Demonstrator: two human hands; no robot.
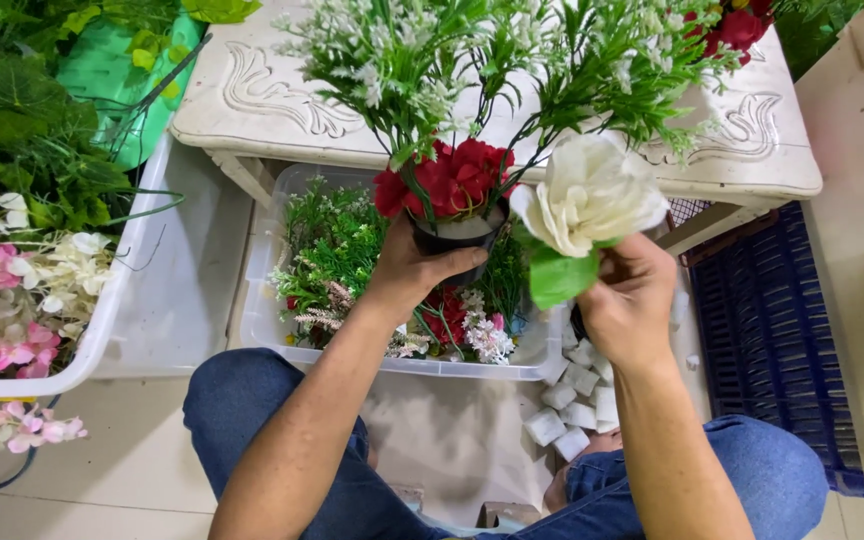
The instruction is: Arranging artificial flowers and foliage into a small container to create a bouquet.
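Observation:
My left hand (414, 270) grips a small black pot (457, 238) held up in front of me. The pot carries red artificial flowers (449, 178) and tall green sprigs with tiny white buds (422, 60). My right hand (627, 300) holds a large white artificial rose (592, 192) by its stem, with a green leaf (560, 275) under the bloom. The rose sits just right of the pot, touching the red flowers' edge.
A clear plastic bin (262, 320) of mixed artificial greenery lies below my hands. Several white foam blocks (572, 395) sit by my right knee. A carved white table (252, 95) stands ahead, a white tub (167, 300) of pink flowers left, a dark blue crate (762, 320) right.

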